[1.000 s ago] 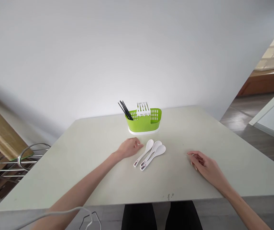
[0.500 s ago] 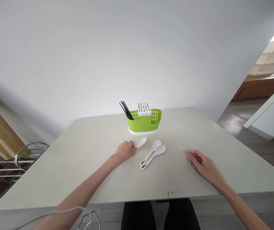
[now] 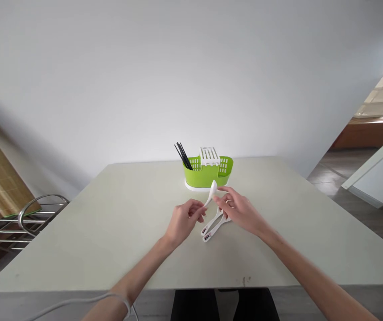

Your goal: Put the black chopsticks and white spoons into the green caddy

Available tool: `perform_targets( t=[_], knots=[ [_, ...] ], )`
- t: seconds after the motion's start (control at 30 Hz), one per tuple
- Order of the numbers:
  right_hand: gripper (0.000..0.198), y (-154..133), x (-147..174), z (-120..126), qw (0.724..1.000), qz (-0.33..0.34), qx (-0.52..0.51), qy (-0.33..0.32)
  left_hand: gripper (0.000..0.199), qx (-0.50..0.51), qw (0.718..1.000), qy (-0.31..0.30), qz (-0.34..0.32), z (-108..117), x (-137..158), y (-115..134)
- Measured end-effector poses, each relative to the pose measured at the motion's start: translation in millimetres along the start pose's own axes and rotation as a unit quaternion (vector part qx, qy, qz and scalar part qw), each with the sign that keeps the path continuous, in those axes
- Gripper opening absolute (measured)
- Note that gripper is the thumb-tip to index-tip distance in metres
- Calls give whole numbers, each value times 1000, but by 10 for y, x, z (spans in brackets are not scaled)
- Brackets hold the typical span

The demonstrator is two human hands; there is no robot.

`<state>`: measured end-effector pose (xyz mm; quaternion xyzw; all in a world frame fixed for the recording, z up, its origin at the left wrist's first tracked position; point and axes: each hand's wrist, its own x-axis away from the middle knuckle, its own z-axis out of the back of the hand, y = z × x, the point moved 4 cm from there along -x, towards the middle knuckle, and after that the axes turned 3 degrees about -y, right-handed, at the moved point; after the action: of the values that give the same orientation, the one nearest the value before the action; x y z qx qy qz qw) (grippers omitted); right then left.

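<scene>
A white spoon is held raised and tilted above the table, its bowl pointing up and away from me. My left hand pinches the spoon's handle between thumb and fingers. At the bowl end, my right hand has its thumb and index finger against the spoon, the other fingers curled. Beneath the right hand lie two more white spoons side by side, handles toward me with dark and red markings; the right hand partly covers their bowls.
Behind the hands stands a green utensil basket with a white slatted piece on top and black chopsticks in its left side. A pale wall backs the table. On the left is a metal rack; a grey cable crosses my left forearm.
My left hand has lifted the spoon off the table and brought it right. My right hand has moved left from the table to the spoon's bowl.
</scene>
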<state>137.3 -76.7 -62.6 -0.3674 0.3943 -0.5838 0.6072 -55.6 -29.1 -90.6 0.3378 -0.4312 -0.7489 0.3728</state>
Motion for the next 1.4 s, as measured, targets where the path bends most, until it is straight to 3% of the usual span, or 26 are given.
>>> perform_targets(
  t=[0.07,0.2,0.37,0.5,0.63,0.83,0.97,1.1,1.2,1.33,1.4],
  knots=[
    [42,-130,-114,-56,998,27,50,21,30,-52,998,17,-19,41,-20,-3],
    [40,-283,-306,-153,984,71,153,58,32,-99,993,63,-31,187,-88,-123],
    [46,-557,-564,-70,967,118,197,111,51,-4,996,85,-29,512,-211,-561],
    [48,-848,-847,194,922,161,274,220,58,94,981,161,54,892,-264,-1018],
    [43,-952,-1179,256,867,179,371,281,58,173,964,187,73,1071,-278,-1160],
    [43,-809,-1493,-200,799,220,510,230,55,160,967,173,95,1110,-310,-1175],
    [45,-729,-1600,-500,771,277,542,187,56,175,961,186,110,1136,-303,-1221],
    [42,-683,-1699,-658,762,294,553,162,56,172,962,179,113,1130,-298,-1230],
    [40,-661,-1747,-712,773,274,552,148,56,179,961,179,111,1126,-302,-1216],
    [40,-674,-1689,-704,783,252,553,132,55,171,963,182,106,1137,-314,-1182],
    [37,-718,-1565,-643,779,272,548,135,54,166,964,182,103,1142,-316,-1164]
  ],
)
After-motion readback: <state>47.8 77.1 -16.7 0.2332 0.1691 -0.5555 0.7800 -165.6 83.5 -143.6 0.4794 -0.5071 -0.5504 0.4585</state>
